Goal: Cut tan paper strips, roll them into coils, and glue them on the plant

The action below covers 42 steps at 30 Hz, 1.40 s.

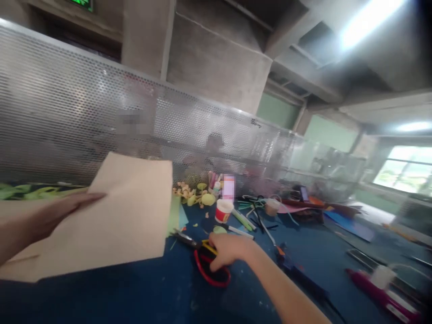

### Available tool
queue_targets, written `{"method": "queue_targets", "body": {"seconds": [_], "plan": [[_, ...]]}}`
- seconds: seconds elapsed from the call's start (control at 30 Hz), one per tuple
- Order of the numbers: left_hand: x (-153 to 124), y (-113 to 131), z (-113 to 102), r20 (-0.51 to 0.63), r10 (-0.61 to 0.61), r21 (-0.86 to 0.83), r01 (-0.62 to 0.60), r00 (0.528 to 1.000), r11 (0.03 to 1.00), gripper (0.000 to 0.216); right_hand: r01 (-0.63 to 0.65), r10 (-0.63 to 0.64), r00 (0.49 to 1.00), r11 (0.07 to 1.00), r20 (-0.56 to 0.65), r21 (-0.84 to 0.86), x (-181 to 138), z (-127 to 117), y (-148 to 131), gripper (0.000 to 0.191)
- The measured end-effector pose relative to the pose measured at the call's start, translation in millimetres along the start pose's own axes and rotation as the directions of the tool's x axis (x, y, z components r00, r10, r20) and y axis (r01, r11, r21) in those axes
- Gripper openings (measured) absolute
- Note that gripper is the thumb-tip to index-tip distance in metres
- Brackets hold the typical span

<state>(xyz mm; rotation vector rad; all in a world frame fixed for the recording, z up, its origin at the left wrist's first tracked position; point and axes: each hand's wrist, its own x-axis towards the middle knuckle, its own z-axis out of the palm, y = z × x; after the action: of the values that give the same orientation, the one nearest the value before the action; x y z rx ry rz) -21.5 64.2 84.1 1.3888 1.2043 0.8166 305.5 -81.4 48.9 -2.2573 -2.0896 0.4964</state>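
Scissors (205,261) on blue table (135,292), red handles under curled right hand (227,249) fingers, left hand (57,211) at nine o'clock pinching beige paper (118,211), forearm extended.

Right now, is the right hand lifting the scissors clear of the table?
No: the right hand rests on the red-handled scissors, which lie flat on the blue table.

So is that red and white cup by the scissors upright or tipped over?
Upright. The cup stands on the blue table with its white rim on top, just behind the right hand on the scissors.
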Motion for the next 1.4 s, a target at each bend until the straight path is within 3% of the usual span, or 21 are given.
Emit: {"method": "queue_targets", "body": {"seconds": [0.2, 0.33, 0.4, 0.47, 0.53, 0.6, 0.73, 0.83, 0.93, 1.0, 1.1, 1.17, 1.4], "plan": [[-0.7, 26.2, 2.6, 0.194, 0.165, -0.426, -0.068, 0.967, 0.902, 0.041, 0.049, -0.040, 0.999, 0.966, -0.037, 0.253, 8.9, 2.6, 12.7, 0.022], [9.6, 19.2, 11.8, 0.109, 0.322, -0.546, -0.214, 0.940, 0.810, 0.030, 0.164, -0.113, 0.985, 0.861, -0.133, 0.481, 9.6, -1.7, 9.5, 0.036], [14.5, 10.8, 15.4, 0.048, 0.279, -0.563, -0.205, 0.959, 0.801, 0.024, 0.233, -0.146, 0.972, 0.686, -0.184, 0.690, 11.7, -2.6, 0.4, 0.051], [17.9, 3.3, 19.1, 0.041, 0.274, -0.579, -0.200, 0.961, 0.790, 0.023, 0.252, -0.147, 0.966, 0.354, -0.212, 0.901, 14.5, -2.5, -12.8, 0.058], [18.9, -2.1, 23.4, 0.088, 0.273, -0.577, -0.174, 0.958, 0.798, 0.023, 0.245, -0.114, 0.965, 0.064, -0.236, 0.968, 16.1, -1.3, -28.6, 0.056], [17.5, -5.6, 28.6, 0.121, 0.262, -0.563, -0.152, 0.957, 0.813, 0.024, 0.294, -0.056, 0.954, -0.008, -0.294, 0.956, 15.6, 1.2, -44.2, 0.046], [11.2, -9.1, 39.6, 0.149, 0.202, -0.520, -0.097, 0.968, 0.849, 0.024, 0.354, -0.021, 0.934, -0.041, -0.355, 0.934, 12.4, 11.4, -63.8, 0.040], [9.4, -10.5, 45.7, 0.153, 0.194, -0.516, -0.089, 0.969, 0.852, 0.028, 0.403, 0.023, 0.915, -0.011, -0.402, 0.915, 14.0, 20.9, -65.0, 0.043], [11.0, -11.7, 48.8, 0.134, 0.207, -0.538, -0.104, 0.969, 0.837, 0.028, 0.447, 0.104, 0.884, 0.104, -0.457, 0.889, 16.4, 25.0, -60.7, 0.037], [12.3, -12.3, 49.6, 0.132, 0.182, -0.538, -0.083, 0.974, 0.839, 0.029, 0.471, 0.116, 0.856, 0.226, -0.504, 0.853, 16.1, 22.4, -57.6, 0.031], [14.5, -12.8, 50.2, 0.193, 0.152, -0.501, -0.036, 0.969, 0.865, 0.035, 0.475, 0.071, 0.810, 0.501, -0.582, 0.723, 14.0, 13.9, -53.3, 0.021], [16.6, -13.4, 50.5, 0.197, 0.135, -0.458, -0.030, 0.971, 0.888, 0.040, 0.439, 0.089, 0.790, 0.609, -0.607, 0.661, 13.7, 9.2, -50.0, 0.018], [22.3, -18.1, 53.1, 0.185, 0.206, -0.308, -0.142, 0.961, 0.941, 0.057, 0.393, 0.143, 0.765, 0.669, -0.628, 0.631, 21.2, 11.2, -42.5, 0.018]]}}
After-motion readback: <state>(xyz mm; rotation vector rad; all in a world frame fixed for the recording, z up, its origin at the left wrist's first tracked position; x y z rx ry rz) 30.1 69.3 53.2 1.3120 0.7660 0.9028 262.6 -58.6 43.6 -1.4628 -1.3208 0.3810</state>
